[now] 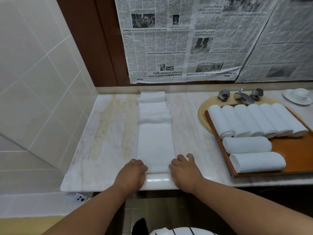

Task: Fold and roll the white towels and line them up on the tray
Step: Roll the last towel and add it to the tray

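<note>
A white towel [155,143], folded into a long narrow strip, lies flat on the marble counter and runs away from me. My left hand [133,170] grips its near left corner and my right hand [183,168] grips its near right corner, fingers curled on the near edge. Beyond the strip, more folded white towels [152,106] lie stacked toward the wall. At the right, a wooden tray [294,150] carries several rolled white towels [254,121] in a row, and two more rolls [247,145] lie crosswise in front of them.
The tray rests over a yellow basin [202,116] with a chrome tap [242,96] behind it. A white dish [298,95] sits at the far right. Newspaper [186,39] covers the wall ahead. Tiled wall stands at the left; bare marble counter [110,133] lies left of the strip.
</note>
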